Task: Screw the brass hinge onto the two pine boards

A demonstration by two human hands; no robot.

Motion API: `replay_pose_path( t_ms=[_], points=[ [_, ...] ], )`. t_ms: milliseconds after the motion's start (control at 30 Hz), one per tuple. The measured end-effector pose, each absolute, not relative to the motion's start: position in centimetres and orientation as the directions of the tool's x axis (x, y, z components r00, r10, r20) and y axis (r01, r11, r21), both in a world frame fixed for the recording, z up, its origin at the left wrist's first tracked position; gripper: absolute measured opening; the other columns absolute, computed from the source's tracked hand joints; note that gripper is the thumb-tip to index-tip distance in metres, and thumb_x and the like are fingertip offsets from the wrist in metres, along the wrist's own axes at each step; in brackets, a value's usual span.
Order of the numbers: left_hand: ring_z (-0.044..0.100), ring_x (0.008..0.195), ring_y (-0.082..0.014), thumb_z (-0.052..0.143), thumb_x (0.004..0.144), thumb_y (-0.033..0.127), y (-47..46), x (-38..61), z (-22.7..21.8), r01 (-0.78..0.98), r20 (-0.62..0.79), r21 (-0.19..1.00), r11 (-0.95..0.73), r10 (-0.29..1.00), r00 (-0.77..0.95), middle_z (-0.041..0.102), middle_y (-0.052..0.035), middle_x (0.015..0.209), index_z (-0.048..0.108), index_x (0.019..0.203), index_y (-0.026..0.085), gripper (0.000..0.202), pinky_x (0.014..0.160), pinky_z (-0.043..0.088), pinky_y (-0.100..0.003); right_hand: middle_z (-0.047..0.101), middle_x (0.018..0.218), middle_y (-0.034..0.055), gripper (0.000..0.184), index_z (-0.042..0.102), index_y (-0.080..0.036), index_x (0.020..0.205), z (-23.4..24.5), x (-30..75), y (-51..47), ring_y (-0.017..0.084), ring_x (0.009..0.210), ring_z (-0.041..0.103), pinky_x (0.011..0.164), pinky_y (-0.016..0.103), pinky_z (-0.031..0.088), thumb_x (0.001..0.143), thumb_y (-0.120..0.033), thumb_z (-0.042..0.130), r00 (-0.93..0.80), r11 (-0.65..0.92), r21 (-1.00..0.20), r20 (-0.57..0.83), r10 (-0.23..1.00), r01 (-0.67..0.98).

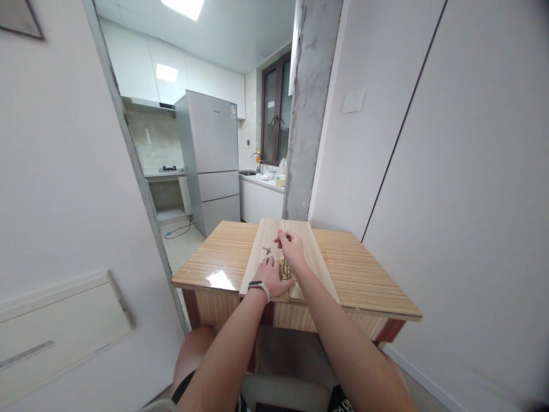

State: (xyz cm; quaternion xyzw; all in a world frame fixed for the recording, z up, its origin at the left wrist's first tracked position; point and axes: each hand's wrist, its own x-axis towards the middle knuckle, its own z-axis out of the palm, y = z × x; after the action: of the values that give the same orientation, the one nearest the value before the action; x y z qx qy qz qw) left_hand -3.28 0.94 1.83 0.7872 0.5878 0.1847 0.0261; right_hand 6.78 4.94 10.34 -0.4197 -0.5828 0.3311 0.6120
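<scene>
Two pale wooden boards point(315, 257) lie side by side on a wood-grain table point(227, 246), a narrow seam between them. Across the seam sits a brass-coloured metal piece point(285, 271), partly covered by my hands, so its exact kind is unclear. My left hand point(271, 274) rests flat on the left board with its fingers out, thumb beside the brass piece. Above the boards, my right hand point(290, 247) is closed in a pinch just beyond the brass piece; what it grips is hidden. A little pile of small dark metal parts point(266, 250), possibly screws, lies on the left board.
A grey refrigerator point(217, 143) stands in the kitchen beyond the table, beside a counter with a sink point(249, 173). White walls close in on both sides. A cable point(180, 230) lies on the kitchen floor.
</scene>
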Motion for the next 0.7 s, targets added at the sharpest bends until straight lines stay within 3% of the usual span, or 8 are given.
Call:
replay_pose_path(
  t_ms=[133,333,600,700],
  points=[
    [0.033,0.142,-0.0395,0.044,0.084,0.077,0.9,-3.3,2.0,0.921,0.225,0.242,-0.305,0.941,0.252,0.044,-0.0171,0.151,0.051,0.14,0.02,0.08,0.116,0.028,-0.052,0.045,0.051,-0.0037,0.052,0.046,-0.024,0.059,10.1,5.5,5.7,0.014,0.049,0.041,0.051,0.028,0.033,0.093,-0.063,0.05,0.214,0.37,-0.928,0.371,0.903,0.046],
    [0.028,0.144,-0.0395,0.048,0.084,0.065,1.3,-3.4,1.7,0.92,0.177,0.239,-0.311,0.945,0.274,0.039,-0.0147,0.157,0.04,0.152,0.022,0.08,0.117,0.025,-0.052,0.043,0.052,-0.0022,0.05,0.039,-0.026,0.057,9.4,4.2,6.2,0.016,0.052,0.041,0.052,0.03,0.034,0.096,-0.058,0.043,0.362,0.311,-0.945,0.326,0.873,0.102],
    [0.03,0.144,-0.0398,0.046,0.085,0.069,1.7,-3.5,0.9,0.917,0.227,0.238,-0.319,0.937,0.267,0.042,-0.0162,0.155,0.046,0.147,0.02,0.079,0.117,0.026,-0.053,0.041,0.05,-0.0029,0.045,0.039,-0.025,0.053,9.6,3.8,6.0,0.014,0.05,0.039,0.05,0.029,0.031,0.092,-0.047,0.047,0.272,0.328,-0.933,0.357,0.894,0.147],
    [0.031,0.143,-0.0398,0.046,0.084,0.072,1.6,-3.5,0.8,0.915,0.25,0.238,-0.324,0.931,0.265,0.042,-0.0169,0.154,0.045,0.147,0.019,0.081,0.116,0.027,-0.053,0.037,0.046,-0.0042,0.045,0.039,-0.025,0.051,10.2,4.4,5.7,0.012,0.047,0.036,0.048,0.028,0.029,0.089,-0.046,0.051,0.13,0.315,-0.944,0.327,0.936,0.1]
  ],
)
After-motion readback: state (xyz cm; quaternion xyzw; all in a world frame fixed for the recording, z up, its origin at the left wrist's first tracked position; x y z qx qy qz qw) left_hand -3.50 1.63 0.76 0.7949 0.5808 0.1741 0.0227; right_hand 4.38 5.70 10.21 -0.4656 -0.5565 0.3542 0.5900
